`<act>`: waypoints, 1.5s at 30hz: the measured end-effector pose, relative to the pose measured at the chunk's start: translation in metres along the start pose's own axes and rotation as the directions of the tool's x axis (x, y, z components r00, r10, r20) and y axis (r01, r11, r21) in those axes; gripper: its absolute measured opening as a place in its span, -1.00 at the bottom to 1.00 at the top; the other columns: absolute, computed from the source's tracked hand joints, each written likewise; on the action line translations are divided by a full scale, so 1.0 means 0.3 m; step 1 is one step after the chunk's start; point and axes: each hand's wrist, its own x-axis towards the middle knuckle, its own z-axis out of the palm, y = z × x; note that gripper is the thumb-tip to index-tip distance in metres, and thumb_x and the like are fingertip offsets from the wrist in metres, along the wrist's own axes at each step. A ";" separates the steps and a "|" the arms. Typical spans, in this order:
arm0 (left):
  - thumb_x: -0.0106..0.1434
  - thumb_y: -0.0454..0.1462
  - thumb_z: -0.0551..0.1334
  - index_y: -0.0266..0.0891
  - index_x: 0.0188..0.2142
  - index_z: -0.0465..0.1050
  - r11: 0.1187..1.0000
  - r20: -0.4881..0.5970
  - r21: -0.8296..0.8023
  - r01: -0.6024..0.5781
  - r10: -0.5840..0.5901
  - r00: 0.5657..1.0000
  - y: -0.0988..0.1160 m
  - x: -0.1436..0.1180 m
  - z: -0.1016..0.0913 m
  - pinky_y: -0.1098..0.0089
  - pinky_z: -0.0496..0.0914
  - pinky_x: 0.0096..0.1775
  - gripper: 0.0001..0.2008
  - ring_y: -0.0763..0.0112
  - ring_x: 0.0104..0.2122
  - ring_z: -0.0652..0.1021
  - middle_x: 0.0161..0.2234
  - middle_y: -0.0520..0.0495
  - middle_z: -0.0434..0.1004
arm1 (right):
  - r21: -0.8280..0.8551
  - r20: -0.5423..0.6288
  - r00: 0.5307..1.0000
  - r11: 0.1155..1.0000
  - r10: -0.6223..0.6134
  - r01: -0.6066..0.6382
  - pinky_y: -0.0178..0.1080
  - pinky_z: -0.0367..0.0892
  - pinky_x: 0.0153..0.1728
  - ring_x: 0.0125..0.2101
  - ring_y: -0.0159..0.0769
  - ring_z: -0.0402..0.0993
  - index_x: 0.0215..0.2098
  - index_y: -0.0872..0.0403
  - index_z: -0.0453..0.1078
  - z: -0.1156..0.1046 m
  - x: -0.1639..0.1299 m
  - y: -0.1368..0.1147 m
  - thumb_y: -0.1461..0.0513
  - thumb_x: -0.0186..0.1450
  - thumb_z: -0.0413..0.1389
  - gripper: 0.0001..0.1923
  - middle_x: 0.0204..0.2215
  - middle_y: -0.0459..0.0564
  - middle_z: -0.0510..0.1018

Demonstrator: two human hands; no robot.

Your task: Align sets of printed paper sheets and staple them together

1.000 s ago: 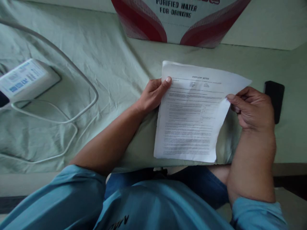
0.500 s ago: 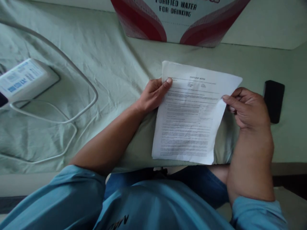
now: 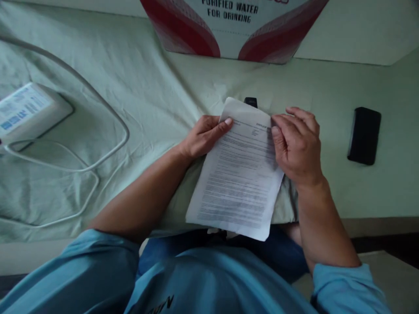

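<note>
A printed sheet of paper [image 3: 235,174] is held tilted over the near edge of the cloth-covered surface, its text facing me. My left hand [image 3: 206,135] grips its upper left edge, thumb on top and the other fingers behind. On the upper right edge is my right hand [image 3: 297,144], its thumb and fingers closed round the paper, which bends there and hides part of the heading. Just beyond the paper's top edge, a small black object [image 3: 251,102] peeks out, mostly hidden by the paper. A black phone [image 3: 364,136] lies to the right of my right hand.
A red and white carton [image 3: 225,32] marked as drinking water stands at the back. To the left, a white box-shaped device [image 3: 36,109] with a label lies by a grey cable [image 3: 88,78] that loops over the wrinkled green cloth [image 3: 137,87].
My right hand has moved left, bringing the paper's right edge inward and bending it. The paper's lower end has swung left and nearer to me. The small black object now shows behind it.
</note>
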 end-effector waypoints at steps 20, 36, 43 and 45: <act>0.52 0.26 0.20 -0.16 -0.16 0.55 0.976 0.000 0.188 -0.109 0.111 0.994 0.032 0.026 -0.006 0.38 0.40 -0.42 -0.45 0.39 -0.43 0.52 -0.41 -0.01 0.52 | 0.421 0.282 0.953 0.878 0.113 -0.229 -0.12 0.40 -0.23 -0.34 -0.19 0.50 -0.34 -0.03 0.48 -0.042 0.024 -0.015 0.11 0.53 0.12 -0.72 -0.40 -0.03 0.61; 0.40 -0.17 0.26 -0.22 -0.33 0.66 0.820 0.340 0.497 -0.286 0.119 0.933 0.060 0.043 -0.015 0.42 0.27 -0.38 -0.75 0.51 -0.54 0.43 -0.54 0.08 0.53 | 0.373 0.504 0.863 0.891 0.038 -0.257 -0.13 0.31 -0.16 -0.27 -0.17 0.44 -0.39 0.01 0.50 -0.009 0.008 0.010 0.22 0.46 0.17 -0.77 -0.43 -0.02 0.51; 0.34 -0.24 0.24 -0.18 -0.23 0.71 0.794 0.315 0.537 -0.285 0.125 0.941 0.058 0.044 -0.012 0.43 0.38 -0.31 -0.78 0.47 -0.46 0.57 -0.38 0.05 0.72 | 0.369 0.414 0.910 0.908 0.032 -0.200 -0.03 0.37 -0.04 -0.17 -0.08 0.44 -0.28 -0.04 0.67 0.031 -0.023 0.031 0.25 0.42 0.21 -0.82 -0.36 0.01 0.66; 0.35 -0.23 0.23 -0.17 -0.14 0.73 0.805 0.295 0.538 -0.250 0.098 0.950 0.068 0.044 -0.011 0.43 0.43 -0.25 -0.74 0.41 -0.37 0.65 -0.27 0.01 0.78 | 0.364 0.394 0.918 0.911 0.037 -0.193 -0.02 0.38 -0.06 -0.16 -0.08 0.44 -0.29 -0.05 0.67 0.044 -0.021 0.027 0.27 0.41 0.22 -0.82 -0.37 0.00 0.65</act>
